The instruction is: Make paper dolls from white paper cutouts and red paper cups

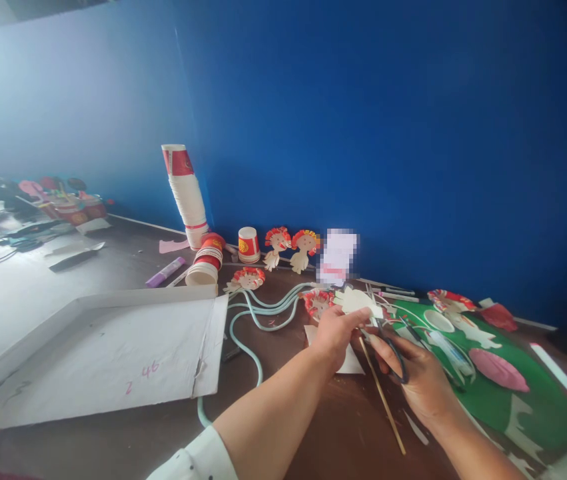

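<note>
My left hand [334,339] pinches a cream paper cutout [354,299] with a notched edge, thumb on top. In my right hand [420,379] is a pair of scissors [399,363] with dark handles, its blades close to the cutout's right side. Whether the blades touch the paper I cannot tell. Beneath the hands lie a white paper piece [351,363] and a thin wooden stick [383,400]. Just beyond my left hand is a paper figure with a red fringe [317,303]. Two similar figures, a left one [277,245] and a right one [305,249], lean against the blue wall.
A shallow white box [93,360] fills the left side. Behind it rise a tall cup stack [186,197] and an upturned cup [248,245]. Pale cables [258,350] cross the middle. At right, a green mat [493,413] carries a pink oval [499,369] and paper scraps.
</note>
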{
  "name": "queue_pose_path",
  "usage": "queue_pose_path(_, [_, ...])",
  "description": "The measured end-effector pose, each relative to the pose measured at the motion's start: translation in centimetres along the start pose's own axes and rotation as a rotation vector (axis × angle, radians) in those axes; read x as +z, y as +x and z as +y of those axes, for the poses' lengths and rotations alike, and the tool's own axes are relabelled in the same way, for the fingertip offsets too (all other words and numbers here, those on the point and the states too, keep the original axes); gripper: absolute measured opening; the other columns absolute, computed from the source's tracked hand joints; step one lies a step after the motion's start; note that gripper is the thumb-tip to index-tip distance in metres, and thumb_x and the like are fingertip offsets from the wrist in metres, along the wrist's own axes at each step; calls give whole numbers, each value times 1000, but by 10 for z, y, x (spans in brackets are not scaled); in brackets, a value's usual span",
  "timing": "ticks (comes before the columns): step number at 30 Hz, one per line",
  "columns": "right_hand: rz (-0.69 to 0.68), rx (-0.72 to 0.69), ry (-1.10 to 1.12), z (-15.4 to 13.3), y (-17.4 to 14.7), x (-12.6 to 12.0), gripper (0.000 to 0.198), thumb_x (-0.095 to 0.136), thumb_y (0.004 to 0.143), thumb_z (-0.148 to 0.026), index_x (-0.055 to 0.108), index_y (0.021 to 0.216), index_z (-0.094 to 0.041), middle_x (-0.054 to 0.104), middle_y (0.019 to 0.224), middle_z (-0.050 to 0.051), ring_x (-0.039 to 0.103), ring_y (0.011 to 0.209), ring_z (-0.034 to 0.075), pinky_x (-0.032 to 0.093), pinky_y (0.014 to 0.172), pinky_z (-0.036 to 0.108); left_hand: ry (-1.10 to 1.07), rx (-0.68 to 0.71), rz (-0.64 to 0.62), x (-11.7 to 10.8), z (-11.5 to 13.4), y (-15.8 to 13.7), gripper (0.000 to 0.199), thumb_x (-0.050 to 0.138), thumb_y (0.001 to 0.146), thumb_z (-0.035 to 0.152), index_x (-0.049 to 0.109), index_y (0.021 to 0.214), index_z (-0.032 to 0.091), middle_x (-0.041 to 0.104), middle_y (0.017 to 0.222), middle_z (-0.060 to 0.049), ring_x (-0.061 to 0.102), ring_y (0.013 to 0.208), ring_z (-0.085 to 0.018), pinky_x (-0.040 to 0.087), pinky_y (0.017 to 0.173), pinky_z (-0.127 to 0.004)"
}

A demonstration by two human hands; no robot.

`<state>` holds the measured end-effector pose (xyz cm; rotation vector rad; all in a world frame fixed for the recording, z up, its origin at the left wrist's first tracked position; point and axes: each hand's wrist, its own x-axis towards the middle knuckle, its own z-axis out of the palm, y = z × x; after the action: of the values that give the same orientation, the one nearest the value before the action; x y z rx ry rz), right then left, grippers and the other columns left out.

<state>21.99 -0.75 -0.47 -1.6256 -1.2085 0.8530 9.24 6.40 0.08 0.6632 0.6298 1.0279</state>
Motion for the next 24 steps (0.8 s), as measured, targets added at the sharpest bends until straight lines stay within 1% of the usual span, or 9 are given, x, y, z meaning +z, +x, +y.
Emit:
queue_pose_path(5, [1, -25, -4, 0, 1, -1, 42, 71, 72, -55, 77, 101, -25, 58, 57, -1, 53, 58, 18, 43, 52, 29, -1, 3, -2, 0, 0, 2, 38, 86, 53, 39, 60, 65, 13, 59, 62, -1, 52, 58, -11, 34, 58, -25])
queue_pose_path(10, [-1, -30, -48, -9, 0, -2, 44, 71, 70, -57, 78, 99, -24, 57, 55, -1, 52, 56, 18, 44, 52, 29, 28, 12, -3, -4, -3, 6, 36, 84, 56, 38, 59, 66, 14, 56, 61, 1, 47, 56, -8, 31, 56, -24])
queue_pose_path(14, [10, -25, -71, -12, 0, -3, 46, 71, 69, -59, 79, 98, -25, 59, 54, -1, 53, 54, 18, 45, 51, 29, 54, 19, -7, -6, -3, 6, 34, 83, 58, 37, 59, 66, 14, 56, 62, 1, 48, 59, -9, 35, 60, -25])
queue_pose_path(18, [24, -47, -91, -13, -1, -3, 45, 71, 70, -58, 79, 97, -24, 60, 53, -1, 55, 53, 19, 46, 52, 30, 54, 22, 10, -6, -2, 5, 32, 83, 57, 35, 62, 69, 14, 59, 66, 0, 51, 62, -10, 37, 63, -25])
queue_pose_path(24, [37, -57, -83, -14, -2, -3, 45, 71, 71, -58, 80, 96, -22, 61, 53, 0, 55, 53, 19, 45, 51, 30, 71, 27, 23, -6, -3, 7, 31, 82, 58, 36, 64, 70, 13, 59, 65, -1, 49, 60, -9, 35, 62, -25])
